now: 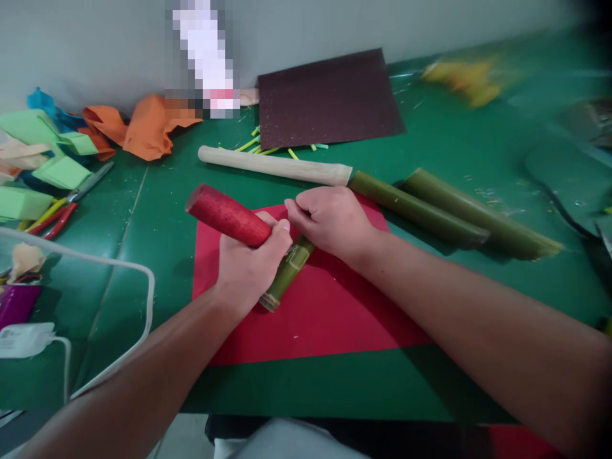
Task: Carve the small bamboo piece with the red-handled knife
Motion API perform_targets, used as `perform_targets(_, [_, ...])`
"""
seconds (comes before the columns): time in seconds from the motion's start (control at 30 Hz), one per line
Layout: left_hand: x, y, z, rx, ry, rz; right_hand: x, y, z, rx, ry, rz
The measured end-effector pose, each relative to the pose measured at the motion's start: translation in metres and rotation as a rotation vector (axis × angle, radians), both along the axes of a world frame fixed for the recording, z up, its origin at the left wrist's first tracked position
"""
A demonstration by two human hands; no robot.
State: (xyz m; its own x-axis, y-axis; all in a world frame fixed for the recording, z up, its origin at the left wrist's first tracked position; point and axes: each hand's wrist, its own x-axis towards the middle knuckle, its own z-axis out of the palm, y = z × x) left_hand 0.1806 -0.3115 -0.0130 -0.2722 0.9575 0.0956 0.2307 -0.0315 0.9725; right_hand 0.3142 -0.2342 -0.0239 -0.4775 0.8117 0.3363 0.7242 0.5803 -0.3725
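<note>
My left hand point(248, 264) is wrapped round a red-coloured bamboo tube point(224, 215), which tilts up to the left with its cut end showing. Just beside it my right hand point(337, 220) is closed in a fist; whatever its fingers hold is hidden. A shorter green bamboo piece point(289, 271) slants below both hands, its upper end hidden near the right hand. Beneath everything lies a red paper sheet point(335, 325) on the green table point(268, 389).
Behind my hands lie a pale peeled stick point(272, 164), two green bamboo lengths point(421, 207) and a dark brown sheet point(329, 99). Crumpled orange paper point(150, 127), light green paper point(62, 169) and red-handled pliers point(60, 220) are at left, near a white cable point(150, 290).
</note>
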Motion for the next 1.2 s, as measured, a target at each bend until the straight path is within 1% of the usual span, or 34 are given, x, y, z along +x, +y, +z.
perform_targets(0.1, [0.0013,0.0021,-0.0006,0.001,-0.003,-0.022,0.0001,0.0002,0.0004,0.003,0.001,0.007])
perform_targets(0.27, [0.0015,0.0021,0.0004,-0.006,0.003,-0.045,0.0004,-0.0001,0.0019,-0.035,0.013,0.005])
perform_targets(0.43, [0.0010,0.0025,0.0025,-0.035,-0.010,-0.052,0.0019,-0.0016,0.0022,-0.029,0.031,0.020])
perform_targets(0.57, [0.0002,0.0028,0.0004,-0.026,0.003,-0.068,0.0022,-0.0013,0.0014,-0.024,0.044,0.013])
perform_targets(0.73, [0.0005,0.0020,-0.0019,0.034,0.027,-0.040,0.0011,0.0005,0.0008,-0.021,0.007,0.009])
perform_targets(1.07, [0.0014,0.0026,0.0036,-0.056,0.003,-0.012,0.0010,0.0002,0.0003,-0.025,0.020,0.015])
perform_targets(1.2, [0.0028,0.0036,0.0042,-0.056,0.007,0.002,0.0017,-0.0003,0.0015,-0.030,0.018,0.011])
